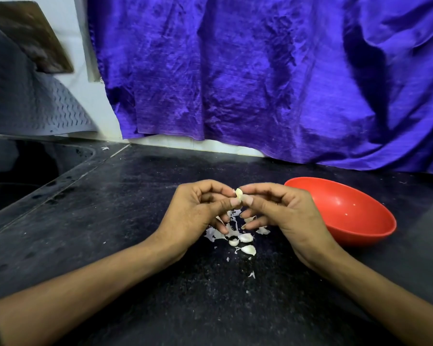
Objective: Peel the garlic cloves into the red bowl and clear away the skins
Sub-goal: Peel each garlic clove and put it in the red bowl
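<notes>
A pale garlic clove (239, 194) is pinched between the fingertips of my left hand (198, 211) and my right hand (275, 213), a little above the black counter. Under the hands lies a small heap of white skins (220, 233) and three loose cloves (246, 237), (234, 242), (249, 249). The red bowl (375, 236) stands just right of my right hand, tilted toward me, and holds only a few tiny white specks.
The dark speckled counter (135, 221) stretches all around. A sunken sink (18, 176) lies at the far left. A blue cloth (260, 71) hangs over the wall behind. A grey ribbed mat (35, 106) leans at the back left. Stray skin bits (252, 274) lie nearer me.
</notes>
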`<act>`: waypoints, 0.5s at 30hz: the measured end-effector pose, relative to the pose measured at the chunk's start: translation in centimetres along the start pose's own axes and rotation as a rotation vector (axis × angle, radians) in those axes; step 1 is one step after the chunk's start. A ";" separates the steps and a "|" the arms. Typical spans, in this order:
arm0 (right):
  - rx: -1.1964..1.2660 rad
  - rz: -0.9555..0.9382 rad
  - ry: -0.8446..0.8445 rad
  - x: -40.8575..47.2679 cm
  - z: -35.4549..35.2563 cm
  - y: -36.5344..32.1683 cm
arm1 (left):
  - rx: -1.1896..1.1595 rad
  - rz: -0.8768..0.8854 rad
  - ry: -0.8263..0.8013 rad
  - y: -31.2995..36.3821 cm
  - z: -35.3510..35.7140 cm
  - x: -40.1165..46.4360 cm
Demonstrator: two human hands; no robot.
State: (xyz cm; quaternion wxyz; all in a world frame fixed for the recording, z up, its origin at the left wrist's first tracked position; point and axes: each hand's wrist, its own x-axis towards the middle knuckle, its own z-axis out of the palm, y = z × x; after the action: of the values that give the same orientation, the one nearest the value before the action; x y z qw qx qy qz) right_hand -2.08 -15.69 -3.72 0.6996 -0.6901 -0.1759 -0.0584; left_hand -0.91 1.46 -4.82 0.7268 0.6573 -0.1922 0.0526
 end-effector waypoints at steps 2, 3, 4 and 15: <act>-0.028 -0.022 -0.007 0.0 -0.1 0.1 | 0.013 -0.003 -0.002 0.0 0.0 0.0; -0.040 -0.034 -0.010 0.0 -0.2 0.1 | 0.022 -0.003 -0.004 -0.1 0.1 -0.1; -0.050 -0.042 -0.011 0.1 -0.2 0.2 | 0.031 -0.003 -0.007 -0.1 0.1 -0.1; -0.103 -0.080 0.020 0.1 -0.2 0.4 | 0.071 0.012 -0.036 -0.3 0.1 -0.2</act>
State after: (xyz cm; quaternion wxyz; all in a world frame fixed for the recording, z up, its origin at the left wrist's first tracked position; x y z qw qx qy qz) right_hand -1.81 -15.87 -4.04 0.6620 -0.7170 -0.1929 -0.1022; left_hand -1.01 1.39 -5.13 0.6992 0.6823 -0.2073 0.0519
